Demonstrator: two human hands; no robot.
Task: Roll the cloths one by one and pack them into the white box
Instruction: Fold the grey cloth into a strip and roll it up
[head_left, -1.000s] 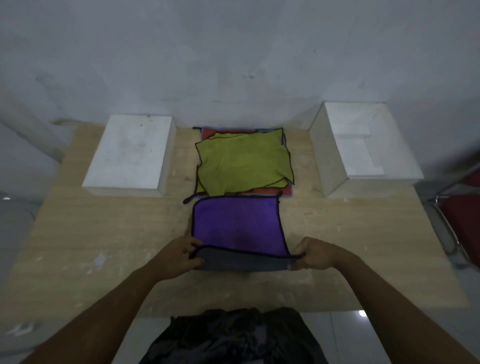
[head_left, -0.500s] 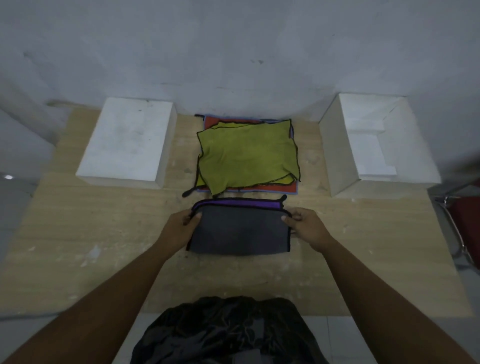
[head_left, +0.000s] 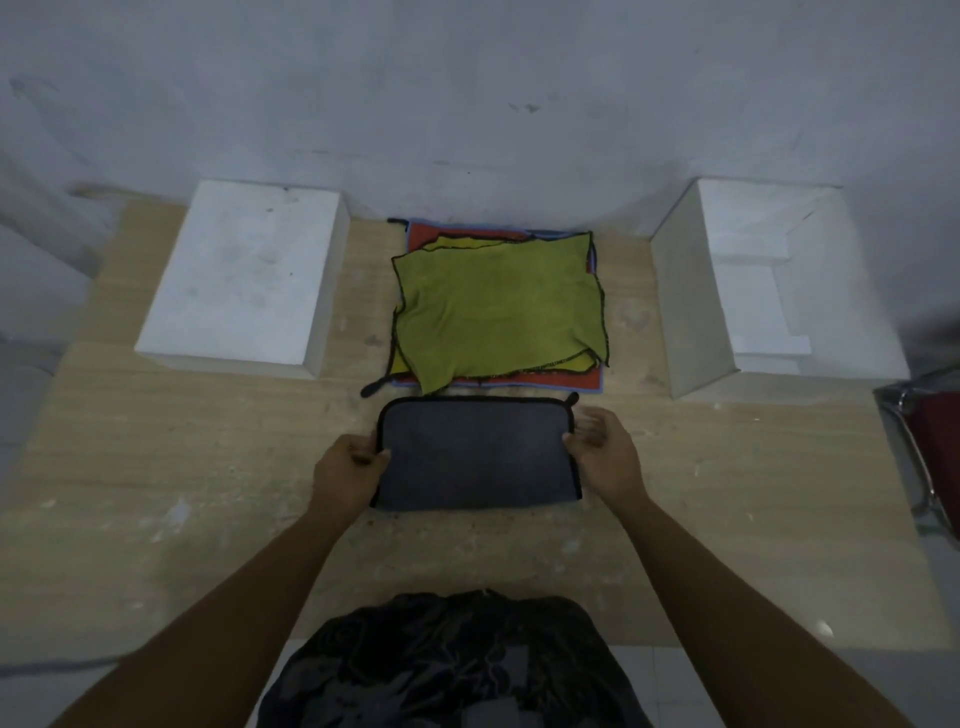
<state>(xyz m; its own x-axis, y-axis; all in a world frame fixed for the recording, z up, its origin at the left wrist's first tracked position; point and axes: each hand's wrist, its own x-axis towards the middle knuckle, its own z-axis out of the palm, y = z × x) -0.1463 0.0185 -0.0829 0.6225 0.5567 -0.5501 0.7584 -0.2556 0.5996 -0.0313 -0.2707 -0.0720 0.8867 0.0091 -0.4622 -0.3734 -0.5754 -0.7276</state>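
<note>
- A folded grey cloth (head_left: 475, 454) with black trim lies flat on the wooden worktop (head_left: 156, 467), near the middle, just in front of the person.
- The left hand (head_left: 345, 470) pinches the cloth's left edge between thumb and fingers.
- The right hand (head_left: 605, 449) sits at the cloth's right edge with fingers loosely spread, touching the edge; whether it grips the fabric I cannot tell.
- Just beyond the grey cloth lies a stack of cloths: a yellow-green cloth (head_left: 498, 306) rumpled on top, a red cloth (head_left: 545, 382) showing beneath it.
- On the far right stands the open white box (head_left: 685, 312), some white pieces lying inside.
- On the far left sits a closed white box (head_left: 244, 275).
- A dark garment (head_left: 457, 660) shows at the near edge.
</note>
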